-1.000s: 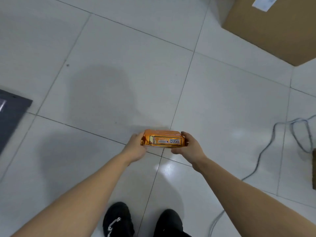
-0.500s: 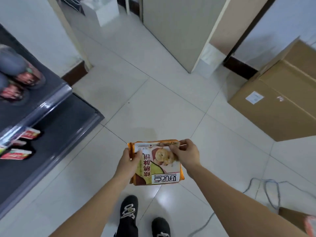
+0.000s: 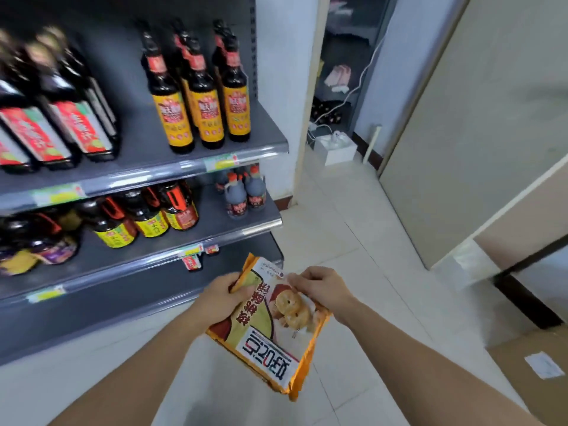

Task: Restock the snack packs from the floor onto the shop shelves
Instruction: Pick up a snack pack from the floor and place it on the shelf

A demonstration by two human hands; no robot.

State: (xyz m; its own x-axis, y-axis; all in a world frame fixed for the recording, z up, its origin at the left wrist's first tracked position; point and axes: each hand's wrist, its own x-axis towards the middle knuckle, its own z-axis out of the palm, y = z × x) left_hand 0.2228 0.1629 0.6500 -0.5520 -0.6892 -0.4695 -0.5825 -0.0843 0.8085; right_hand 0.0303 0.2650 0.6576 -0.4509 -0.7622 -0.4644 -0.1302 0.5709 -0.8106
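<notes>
Pale floor tiles (image 3: 353,241) run past grey shelves (image 3: 172,172) that stand beyond and to the left of both hands. The pack (image 3: 267,330) is off the floor, held in the air between the two hands, in front of the lowest shelf and not touching it. The left hand (image 3: 219,295) grips the pack's far left edge, fingers curled round the orange border. The right hand (image 3: 322,287) pinches the far right corner, its fingers (image 3: 296,278) bent onto the printed front. From both grips the pack hangs back toward the person, tilted, its near end lower and to the right, below the right wrist. Its print reads upside down from this view.

Above the left hand, the top shelf carries dark bottles (image 3: 204,115) with yellow labels; further left more bottles with red labels show only as a blur. On the middle shelf, small grey jugs (image 3: 246,196) stand nearly straight beyond the pack. The bottom shelf, just past the left hand, shows a bare dark board.

Well beyond the right hand a white box (image 3: 338,149) sits on the floor by a doorway. To the right of the right forearm lies a carton (image 3: 528,367) with a white label.
</notes>
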